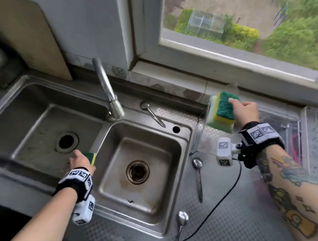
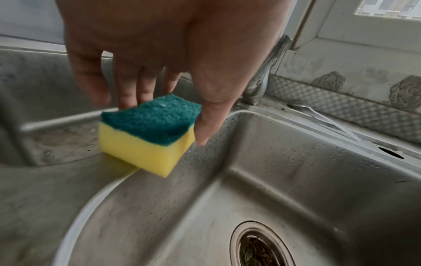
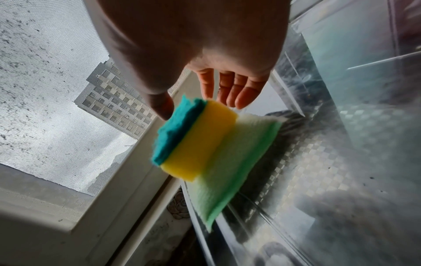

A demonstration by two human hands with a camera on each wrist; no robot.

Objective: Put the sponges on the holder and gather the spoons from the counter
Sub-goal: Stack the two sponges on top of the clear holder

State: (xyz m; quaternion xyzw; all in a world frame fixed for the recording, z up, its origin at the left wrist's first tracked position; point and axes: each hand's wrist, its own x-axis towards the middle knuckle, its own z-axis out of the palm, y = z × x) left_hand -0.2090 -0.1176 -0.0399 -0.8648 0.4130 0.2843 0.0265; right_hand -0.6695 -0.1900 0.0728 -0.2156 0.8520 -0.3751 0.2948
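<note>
A yellow sponge with a green scouring side [image 1: 91,157] [image 2: 145,138] lies on the ridge between the two sink basins. My left hand [image 1: 77,159] [image 2: 164,122] pinches it, fingers behind and thumb on its right side. My right hand [image 1: 235,104] [image 3: 196,108] holds a second yellow-and-green sponge [image 1: 225,109] [image 3: 196,140] by its top end, against a pale green sponge [image 1: 217,125] [image 3: 230,171] standing in the clear holder [image 1: 202,140] below the window sill. Three spoons lie out: one [image 1: 152,113] behind the right basin, one [image 1: 198,176] right of it, one [image 1: 181,220] near the front edge.
A steel faucet [image 1: 107,89] rises between the basins. A wooden board [image 1: 23,37] leans at the back left. A clear dish rack [image 1: 305,135] stands at the far right. A black cable [image 1: 220,199] trails from my right wrist across the patterned counter.
</note>
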